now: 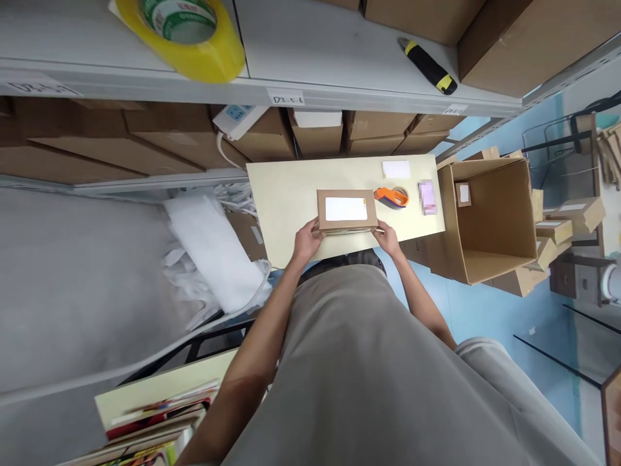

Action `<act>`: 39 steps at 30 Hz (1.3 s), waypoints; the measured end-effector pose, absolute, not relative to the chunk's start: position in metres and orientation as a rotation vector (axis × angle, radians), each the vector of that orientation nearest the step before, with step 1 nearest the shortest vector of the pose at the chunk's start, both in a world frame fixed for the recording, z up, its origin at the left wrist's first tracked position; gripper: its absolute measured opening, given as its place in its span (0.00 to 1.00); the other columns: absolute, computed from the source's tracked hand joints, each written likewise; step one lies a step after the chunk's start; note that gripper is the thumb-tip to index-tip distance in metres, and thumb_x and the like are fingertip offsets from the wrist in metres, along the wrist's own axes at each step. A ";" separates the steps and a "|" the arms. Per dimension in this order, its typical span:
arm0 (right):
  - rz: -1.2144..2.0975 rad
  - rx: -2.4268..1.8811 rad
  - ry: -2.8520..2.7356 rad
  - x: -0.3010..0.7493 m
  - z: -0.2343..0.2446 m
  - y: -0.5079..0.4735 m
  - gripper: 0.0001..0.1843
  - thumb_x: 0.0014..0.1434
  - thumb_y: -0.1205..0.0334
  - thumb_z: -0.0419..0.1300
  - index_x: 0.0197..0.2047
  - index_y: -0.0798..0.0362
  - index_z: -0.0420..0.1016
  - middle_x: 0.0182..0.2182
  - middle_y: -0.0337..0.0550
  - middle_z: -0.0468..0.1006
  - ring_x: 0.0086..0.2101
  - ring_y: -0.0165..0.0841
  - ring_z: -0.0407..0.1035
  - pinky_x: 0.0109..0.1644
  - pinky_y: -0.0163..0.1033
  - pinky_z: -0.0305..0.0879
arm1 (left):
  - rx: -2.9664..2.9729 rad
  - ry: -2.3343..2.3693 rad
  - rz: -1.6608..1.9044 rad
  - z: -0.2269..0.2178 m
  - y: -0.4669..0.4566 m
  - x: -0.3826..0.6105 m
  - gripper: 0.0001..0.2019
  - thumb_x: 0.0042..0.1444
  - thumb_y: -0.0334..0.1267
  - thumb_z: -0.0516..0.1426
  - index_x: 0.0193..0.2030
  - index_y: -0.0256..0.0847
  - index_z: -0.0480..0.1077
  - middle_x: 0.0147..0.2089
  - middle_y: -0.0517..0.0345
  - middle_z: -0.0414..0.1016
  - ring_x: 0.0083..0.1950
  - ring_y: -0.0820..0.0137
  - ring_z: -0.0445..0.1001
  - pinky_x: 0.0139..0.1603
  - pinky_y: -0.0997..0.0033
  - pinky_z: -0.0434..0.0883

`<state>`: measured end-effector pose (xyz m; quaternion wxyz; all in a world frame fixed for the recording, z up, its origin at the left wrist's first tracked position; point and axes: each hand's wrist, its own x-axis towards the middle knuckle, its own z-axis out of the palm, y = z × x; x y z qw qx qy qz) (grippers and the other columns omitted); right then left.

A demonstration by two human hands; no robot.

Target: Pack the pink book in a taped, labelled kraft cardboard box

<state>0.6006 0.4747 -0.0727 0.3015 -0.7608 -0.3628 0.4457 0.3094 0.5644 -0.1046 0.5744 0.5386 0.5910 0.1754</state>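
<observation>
Resting on the grey shelf [310, 39] beyond the back-left corner of the bench [281, 197], a roll of yellow tape [211, 59] shows its green core [162, 18]. White sheeting [213, 249] lies in a heap off the bench's left edge, and a white power strip [245, 120] shows just behind the back-left corner. Near the middle of the front edge, the left hand [307, 241] pinches the near left corner of a brown box [347, 210], its fingers partly hidden. The box, a white label [346, 209] on its top, is over the bench close to the front edge; whether it touches the surface, I cannot tell. The right hand [387, 238] pinches the near right corner, fingers likewise partly out of sight. Just right of the box lies an orange tape dispenser [387, 195], with a white slip [396, 169] behind it by the back edge. On the shelf, a black-and-yellow knife [428, 66] lies slantwise. A pink item [427, 197], its face blurred, lies near the right edge; beyond that stands an open carton [502, 220].
</observation>
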 end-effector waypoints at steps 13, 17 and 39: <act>0.819 -2.282 -1.416 0.651 -0.089 0.508 0.35 0.69 0.66 0.56 0.77 0.64 0.71 0.76 0.70 0.74 0.76 0.54 0.68 0.84 0.65 0.61 | 1.310 1.674 0.544 -0.138 0.544 0.308 0.47 0.57 0.30 0.57 0.87 0.37 0.60 0.83 0.33 0.69 0.82 0.46 0.73 0.81 0.41 0.75; 0.749 -2.425 -1.489 0.684 -0.091 0.536 0.34 0.68 0.71 0.54 0.76 0.66 0.69 0.72 0.75 0.76 0.72 0.56 0.70 0.80 0.69 0.63 | 1.435 1.756 0.608 -0.105 0.560 0.331 0.43 0.60 0.31 0.56 0.85 0.40 0.63 0.84 0.39 0.69 0.85 0.49 0.68 0.85 0.42 0.71; 0.541 -1.359 -1.864 0.682 0.074 0.681 0.31 0.85 0.43 0.48 0.82 0.48 0.63 0.69 0.63 0.79 0.69 0.56 0.75 0.74 0.69 0.74 | 0.882 1.194 1.401 0.068 0.681 0.533 0.15 0.53 0.41 0.71 0.46 0.45 0.77 0.42 0.56 0.84 0.47 0.65 0.84 0.56 0.62 0.84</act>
